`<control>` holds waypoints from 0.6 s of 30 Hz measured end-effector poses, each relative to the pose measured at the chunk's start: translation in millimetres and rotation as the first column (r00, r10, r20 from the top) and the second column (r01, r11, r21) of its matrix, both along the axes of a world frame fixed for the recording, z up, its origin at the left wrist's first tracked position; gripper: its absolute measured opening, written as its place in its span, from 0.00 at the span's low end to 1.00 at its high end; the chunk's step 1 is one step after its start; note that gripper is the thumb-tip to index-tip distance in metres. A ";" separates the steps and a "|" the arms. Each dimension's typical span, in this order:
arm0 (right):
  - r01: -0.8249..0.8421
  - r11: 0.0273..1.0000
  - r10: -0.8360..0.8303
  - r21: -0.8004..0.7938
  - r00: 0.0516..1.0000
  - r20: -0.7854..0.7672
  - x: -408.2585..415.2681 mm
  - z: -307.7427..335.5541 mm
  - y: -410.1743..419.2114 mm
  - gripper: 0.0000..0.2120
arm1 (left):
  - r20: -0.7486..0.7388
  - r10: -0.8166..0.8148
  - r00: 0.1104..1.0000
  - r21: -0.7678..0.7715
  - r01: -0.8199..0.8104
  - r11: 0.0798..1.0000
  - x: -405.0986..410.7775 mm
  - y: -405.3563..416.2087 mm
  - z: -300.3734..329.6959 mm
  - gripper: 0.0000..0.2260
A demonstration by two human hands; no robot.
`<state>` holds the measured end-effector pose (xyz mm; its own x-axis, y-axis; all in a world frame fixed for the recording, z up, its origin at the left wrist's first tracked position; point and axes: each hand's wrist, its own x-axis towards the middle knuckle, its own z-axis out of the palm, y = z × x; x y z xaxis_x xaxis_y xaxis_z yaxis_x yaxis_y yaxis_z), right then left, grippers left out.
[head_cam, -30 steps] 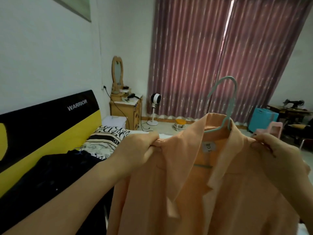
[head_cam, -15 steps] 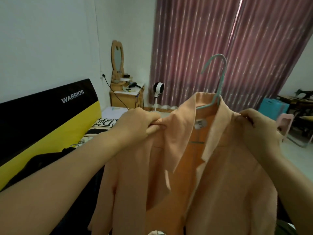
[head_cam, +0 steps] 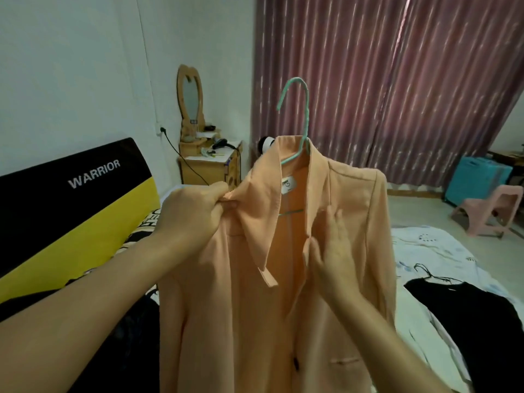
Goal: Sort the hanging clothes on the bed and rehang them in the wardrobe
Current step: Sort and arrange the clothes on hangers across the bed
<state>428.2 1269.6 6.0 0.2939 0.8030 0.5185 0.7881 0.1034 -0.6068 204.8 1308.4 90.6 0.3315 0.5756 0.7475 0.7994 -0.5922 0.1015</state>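
Peach-orange lapelled jacket (head_cam: pixel 255 279) hung on a mint-green plastic hanger (head_cam: pixel 297 120), held up over the bed (head_cam: pixel 425 251). Left hand (head_cam: pixel 190 219) pinched the shoulder; right hand (head_cam: pixel 331 251) lay flat, fingers straight, on the lapel — best smoothed downward, shoulder grip kept firm.

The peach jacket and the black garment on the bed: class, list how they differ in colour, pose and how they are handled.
The peach jacket is held upright in the air; the black garment lies flat on the bed. The jacket is pale orange, the garment black. The left hand pinches the jacket's shoulder and the right hand rests flat on its lapel; nothing touches the black garment. Both sit on hangers.
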 end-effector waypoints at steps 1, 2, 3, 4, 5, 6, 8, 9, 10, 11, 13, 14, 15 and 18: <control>-0.037 0.998 0.035 -0.044 0.999 -0.025 -4.7 -11.0 8.9 0.29 | 0.017 0.029 0.999 -0.014 -0.029 0.999 3.1 10.6 0.3 0.13; -0.071 0.994 0.066 -0.085 0.996 -0.055 -9.2 -20.1 17.2 0.28 | 0.035 0.050 0.998 -0.026 -0.049 0.998 6.5 20.5 0.7 0.13; -0.109 0.987 0.100 -0.118 0.992 -0.083 -13.5 -28.6 25.6 0.28 | 0.054 0.062 0.997 -0.031 -0.061 0.998 10.2 30.5 1.5 0.12; -0.147 0.979 0.133 -0.141 0.986 -0.103 -18.0 -36.5 34.3 0.27 | 0.071 0.069 0.995 -0.039 -0.067 0.997 14.5 40.8 2.2 0.11; -0.179 0.970 0.159 -0.163 0.979 -0.128 -22.5 -42.8 42.4 0.28 | 0.085 0.073 0.994 -0.046 -0.069 0.997 19.1 51.6 2.4 0.11; -0.208 0.960 0.180 -0.187 0.971 -0.157 -27.2 -49.5 50.5 0.28 | 0.101 0.078 0.992 -0.057 -0.073 0.996 24.0 63.4 2.3 0.10; -0.252 0.938 0.206 -0.238 0.957 -0.205 -35.9 -62.7 66.3 0.29 | 0.105 0.096 0.990 -0.067 -0.090 0.994 35.1 90.3 0.9 0.09; -0.257 0.931 0.204 -0.258 0.955 -0.216 -39.2 -70.5 75.8 0.32 | 0.093 0.105 0.990 -0.069 -0.099 0.993 41.3 104.3 0.4 0.08; -0.255 0.929 0.197 -0.269 0.955 -0.224 -42.4 -76.7 84.7 0.36 | 0.085 0.110 0.990 -0.074 -0.103 0.992 47.8 118.9 0.1 0.09; -0.254 0.928 0.191 -0.273 0.952 -0.237 -45.2 -81.9 93.6 0.40 | 0.085 0.110 0.990 -0.081 -0.103 0.991 54.4 134.2 0.2 0.09; -0.277 0.930 0.203 -0.241 0.935 -0.292 -51.3 -90.1 112.8 0.42 | 0.093 0.103 0.990 -0.112 -0.092 0.989 67.4 167.4 1.3 0.10; -0.292 0.929 0.211 -0.228 0.923 -0.323 -55.3 -93.6 122.2 0.42 | 0.096 0.106 0.990 -0.130 -0.093 0.987 72.5 185.0 2.1 0.10; -0.301 0.925 0.210 -0.232 0.913 -0.350 -59.8 -98.3 131.8 0.42 | 0.099 0.114 0.989 -0.146 -0.099 0.984 76.2 202.8 2.3 0.09; -0.264 0.920 0.152 -0.291 0.922 -0.356 -71.4 -123.5 165.7 0.42 | 0.129 0.161 0.979 -0.206 -0.132 0.970 70.7 254.9 -5.6 0.10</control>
